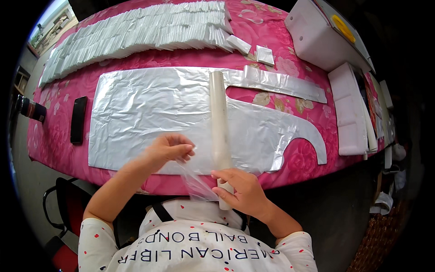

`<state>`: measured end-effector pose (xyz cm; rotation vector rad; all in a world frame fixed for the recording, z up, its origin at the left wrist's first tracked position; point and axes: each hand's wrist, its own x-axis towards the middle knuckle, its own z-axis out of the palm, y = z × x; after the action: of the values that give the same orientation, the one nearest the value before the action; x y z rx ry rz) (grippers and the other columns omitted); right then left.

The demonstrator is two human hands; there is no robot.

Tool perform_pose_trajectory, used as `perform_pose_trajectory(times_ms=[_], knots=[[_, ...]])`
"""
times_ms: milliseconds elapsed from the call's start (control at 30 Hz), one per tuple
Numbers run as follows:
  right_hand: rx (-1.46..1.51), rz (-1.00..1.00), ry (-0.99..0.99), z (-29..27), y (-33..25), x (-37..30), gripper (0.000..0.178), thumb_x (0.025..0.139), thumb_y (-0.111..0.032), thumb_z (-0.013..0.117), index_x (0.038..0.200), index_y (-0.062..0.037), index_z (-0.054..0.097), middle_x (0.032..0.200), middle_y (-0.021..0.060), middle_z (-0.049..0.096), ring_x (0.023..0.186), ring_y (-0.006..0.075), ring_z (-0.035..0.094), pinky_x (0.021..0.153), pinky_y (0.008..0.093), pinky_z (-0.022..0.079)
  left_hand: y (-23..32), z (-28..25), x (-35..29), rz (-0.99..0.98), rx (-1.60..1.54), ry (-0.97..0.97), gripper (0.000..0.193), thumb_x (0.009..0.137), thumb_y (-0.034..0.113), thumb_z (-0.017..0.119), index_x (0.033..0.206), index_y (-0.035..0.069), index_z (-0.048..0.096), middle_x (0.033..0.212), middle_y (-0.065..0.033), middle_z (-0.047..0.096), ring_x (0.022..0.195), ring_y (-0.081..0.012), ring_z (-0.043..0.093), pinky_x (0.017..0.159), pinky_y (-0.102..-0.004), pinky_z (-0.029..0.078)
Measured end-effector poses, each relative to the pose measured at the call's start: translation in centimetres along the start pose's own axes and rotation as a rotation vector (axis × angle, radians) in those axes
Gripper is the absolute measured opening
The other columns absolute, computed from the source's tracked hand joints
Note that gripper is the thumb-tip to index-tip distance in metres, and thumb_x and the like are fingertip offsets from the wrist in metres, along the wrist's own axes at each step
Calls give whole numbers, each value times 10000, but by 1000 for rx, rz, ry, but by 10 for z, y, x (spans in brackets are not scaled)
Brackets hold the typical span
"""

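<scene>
A stack of thin clear plastic aprons [149,113] lies flat on the pink flowered tablecloth [290,158]. A cream-coloured tube [219,122] lies across the aprons, pointing toward me. My right hand [240,190] grips the tube's near end at the table's front edge. My left hand [170,148] pinches a clear plastic film [197,181] that stretches from its fingers down to the tube's near end.
Rows of folded clear packets [136,31] fill the table's far side, with two loose packets [265,55] beside them. A black phone [78,119] lies at the left. A white machine [317,36] and white foam blocks [349,109] stand at the right. A chair [68,204] is lower left.
</scene>
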<state>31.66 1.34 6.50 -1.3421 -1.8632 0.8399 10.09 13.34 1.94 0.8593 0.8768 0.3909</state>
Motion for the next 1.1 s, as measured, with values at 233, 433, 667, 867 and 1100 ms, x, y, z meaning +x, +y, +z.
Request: perform_pose_trajectory(times_ms=[233, 433, 667, 867, 1100], knots=[[-376, 211, 83, -10, 18, -28, 270, 754, -256, 706, 891, -40, 619, 795, 72, 624, 661, 208, 599, 573, 313, 475, 29, -164, -73, 57, 846, 556, 137, 760, 35, 628, 885, -18, 607, 748, -51, 624, 669, -139, 599, 639, -272, 476], [-246, 664, -262, 12, 17, -27, 539, 731, -519, 657, 859, 4, 635, 698, 132, 654, 647, 254, 650, 611, 335, 500, 40, -89, -68, 696, 1536, 736, 238, 761, -31, 577, 995, 11, 587, 1033, -136, 598, 960, -323, 558, 814, -379, 463], [-66, 730, -246, 21, 16, -29, 500, 747, -450, 658, 896, 27, 642, 727, 174, 651, 660, 289, 646, 627, 354, 505, -22, 21, 22, 836, 1222, 229, 483, 816, 67, 555, 1267, -34, 414, 1330, -176, 414, 1246, -347, 376, 1025, -407, 335], [30, 766, -341, 8, 20, -15, 513, 780, -476, 630, 848, 32, 648, 728, 189, 646, 666, 302, 647, 624, 357, 501, -46, 42, 46, 772, 1422, 270, 564, 841, 146, 461, 1326, -102, 315, 1413, -240, 290, 1341, -361, 236, 1105, -430, 189], [-91, 554, -74, -9, 57, 89, 562, 815, -476, 605, 846, 84, 629, 711, 181, 643, 657, 256, 641, 610, 328, 489, -49, 42, 49, 764, 1502, 304, 552, 856, 168, 396, 1326, -109, 316, 1398, -274, 295, 1338, -377, 240, 1108, -440, 172]])
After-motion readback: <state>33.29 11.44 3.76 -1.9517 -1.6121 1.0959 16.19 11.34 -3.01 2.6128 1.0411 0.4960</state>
